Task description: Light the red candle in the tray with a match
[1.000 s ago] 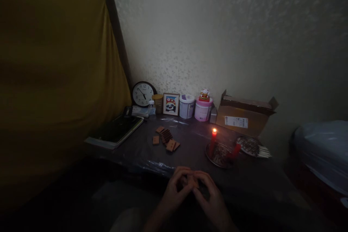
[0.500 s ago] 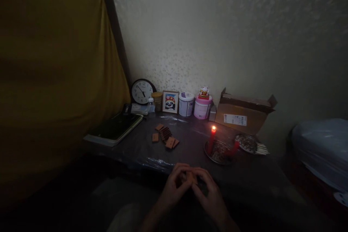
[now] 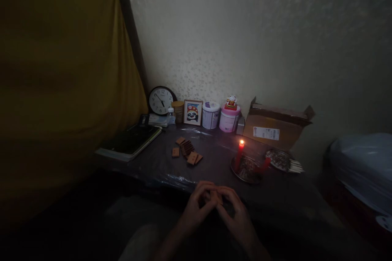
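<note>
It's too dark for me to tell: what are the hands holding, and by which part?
A small brown piece, seemingly pinched at its edges between the fingertips of the left hand and right hand; the exact grip is too dim.

To your left hangs a mustard-yellow curtain (image 3: 61, 89). The wall (image 3: 245, 28) ahead of you is pale cream-grey with a faint speckled pattern. Your desk (image 3: 214, 163) is nearly black under a glossy clear cover. On it you have orange-brown tiles (image 3: 187, 153), a red candle (image 3: 239, 155) with an orange flame, a clock (image 3: 161, 100) with a black rim and white face, a panda picture (image 3: 192, 112) on blue, a white tin (image 3: 211, 116) with a purple label, a pink tub (image 3: 229, 120), a brown cardboard box (image 3: 275, 128) with a white label, and a busily patterned dish (image 3: 277, 159).
</note>
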The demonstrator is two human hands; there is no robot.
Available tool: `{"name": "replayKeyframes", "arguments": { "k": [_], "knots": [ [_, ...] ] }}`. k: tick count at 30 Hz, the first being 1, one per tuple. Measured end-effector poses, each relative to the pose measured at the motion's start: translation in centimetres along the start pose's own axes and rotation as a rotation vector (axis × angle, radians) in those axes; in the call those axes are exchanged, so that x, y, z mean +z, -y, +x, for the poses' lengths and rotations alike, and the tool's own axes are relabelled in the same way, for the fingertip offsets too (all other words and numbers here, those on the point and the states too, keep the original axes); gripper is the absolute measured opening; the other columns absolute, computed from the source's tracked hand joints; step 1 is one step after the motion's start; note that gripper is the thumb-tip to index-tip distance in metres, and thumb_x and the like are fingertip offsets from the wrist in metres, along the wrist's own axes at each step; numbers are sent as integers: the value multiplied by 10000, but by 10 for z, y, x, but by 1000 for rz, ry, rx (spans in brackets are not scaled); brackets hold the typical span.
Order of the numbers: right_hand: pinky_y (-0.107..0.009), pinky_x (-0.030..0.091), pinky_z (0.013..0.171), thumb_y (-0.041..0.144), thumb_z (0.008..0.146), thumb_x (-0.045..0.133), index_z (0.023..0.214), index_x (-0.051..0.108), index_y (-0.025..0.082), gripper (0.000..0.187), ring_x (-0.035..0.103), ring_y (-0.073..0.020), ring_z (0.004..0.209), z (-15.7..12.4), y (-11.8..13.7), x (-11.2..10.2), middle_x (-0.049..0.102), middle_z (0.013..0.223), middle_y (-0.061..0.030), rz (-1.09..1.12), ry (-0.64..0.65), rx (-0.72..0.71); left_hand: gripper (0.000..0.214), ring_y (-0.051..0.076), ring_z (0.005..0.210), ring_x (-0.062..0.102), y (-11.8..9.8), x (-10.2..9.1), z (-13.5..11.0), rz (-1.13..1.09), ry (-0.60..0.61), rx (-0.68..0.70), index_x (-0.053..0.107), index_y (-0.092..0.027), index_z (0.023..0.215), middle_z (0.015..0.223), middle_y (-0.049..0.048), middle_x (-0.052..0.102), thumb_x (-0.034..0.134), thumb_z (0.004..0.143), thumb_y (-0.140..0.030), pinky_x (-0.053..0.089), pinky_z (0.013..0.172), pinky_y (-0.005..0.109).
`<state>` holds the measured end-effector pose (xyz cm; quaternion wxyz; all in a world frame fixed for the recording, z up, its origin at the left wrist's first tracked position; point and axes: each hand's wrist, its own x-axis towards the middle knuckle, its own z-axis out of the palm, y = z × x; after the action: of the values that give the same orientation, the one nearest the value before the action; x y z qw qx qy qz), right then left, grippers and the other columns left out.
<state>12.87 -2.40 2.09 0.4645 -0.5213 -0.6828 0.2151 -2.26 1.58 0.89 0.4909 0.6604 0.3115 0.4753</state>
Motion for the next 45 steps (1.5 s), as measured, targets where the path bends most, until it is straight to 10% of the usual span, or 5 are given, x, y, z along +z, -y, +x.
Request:
{"name": "replayKeyframes", "arguments": {
  "k": [45],
  "knots": [
    [-276,498,852,302,824,554,975,588,215,178,602,-187,979,1,2,-1,620,1024,-54,17,1,3,248,229,1013,529,3,-1,-1,0,1,26,628,-210,993,1091,76,554,604,767,-309,416,874,357]
  ]
}}
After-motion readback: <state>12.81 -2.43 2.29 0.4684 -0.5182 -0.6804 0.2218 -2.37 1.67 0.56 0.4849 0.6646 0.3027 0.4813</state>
